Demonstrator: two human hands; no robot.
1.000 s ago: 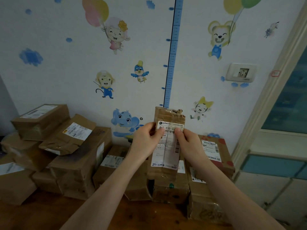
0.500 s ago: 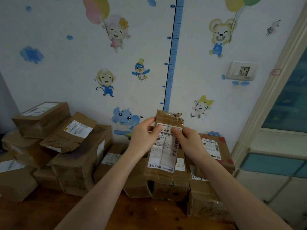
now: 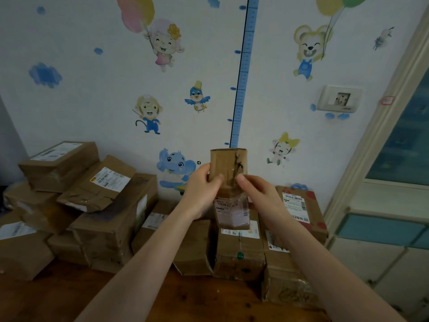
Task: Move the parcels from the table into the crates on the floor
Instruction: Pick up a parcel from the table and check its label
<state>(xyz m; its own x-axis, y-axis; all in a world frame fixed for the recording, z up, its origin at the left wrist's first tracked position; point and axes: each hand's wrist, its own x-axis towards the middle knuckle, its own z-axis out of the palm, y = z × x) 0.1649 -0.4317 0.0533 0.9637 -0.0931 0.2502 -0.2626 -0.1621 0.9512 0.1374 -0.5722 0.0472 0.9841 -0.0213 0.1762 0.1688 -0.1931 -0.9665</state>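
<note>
A small brown cardboard parcel [image 3: 228, 168] is held up in the air in front of the wall, its white label now on the lower face. My left hand [image 3: 200, 189] grips its left side and my right hand [image 3: 260, 194] grips its right side, thumbs on the near face. Below it, many taped brown parcels are piled on the wooden table [image 3: 58, 298], among them a labelled box [image 3: 239, 254] right under the held one and a red-printed box [image 3: 301, 212] to the right. No crate is in view.
More parcels are stacked at the left [image 3: 104, 194]. A wall with cartoon stickers and a blue height chart [image 3: 243, 73] stands behind the table. A wall socket [image 3: 339, 98] and a door frame [image 3: 380, 117] are at the right.
Both hands have rotated the parcel, so its label has swung from the upper near face down to the lower face. The parcel stays held above the pile.
</note>
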